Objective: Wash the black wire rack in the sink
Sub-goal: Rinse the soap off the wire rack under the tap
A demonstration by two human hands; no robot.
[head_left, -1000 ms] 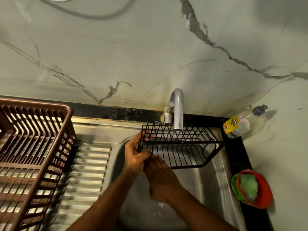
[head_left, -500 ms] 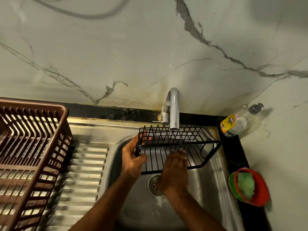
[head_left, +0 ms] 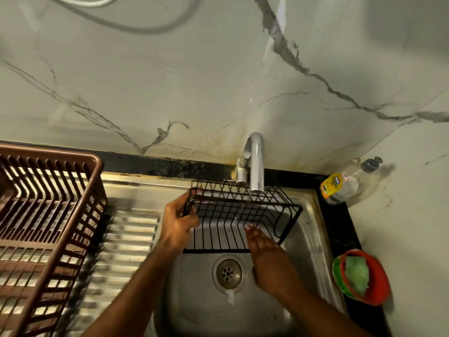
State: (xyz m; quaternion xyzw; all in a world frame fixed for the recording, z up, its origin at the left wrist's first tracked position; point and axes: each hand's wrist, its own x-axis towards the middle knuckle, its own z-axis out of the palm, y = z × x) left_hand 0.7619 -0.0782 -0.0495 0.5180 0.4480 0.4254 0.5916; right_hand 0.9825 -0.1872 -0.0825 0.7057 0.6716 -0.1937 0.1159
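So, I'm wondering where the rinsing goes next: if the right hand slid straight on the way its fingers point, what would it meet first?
Probably the black wire rack: the right hand lies flat, fingertips at its lower bars, pointing up towards the chrome tap.

The left hand (head_left: 177, 222) grips the left end of the black wire rack (head_left: 240, 215), its fingertips hidden behind the wires there. Opposite that grip, the right hand (head_left: 269, 259) covers the rack's near right corner. Far left of the grip, the brown dish basket (head_left: 48, 215) is cut by the frame's edge. The label on the soap bottle (head_left: 345, 183), far right, is too small to read.
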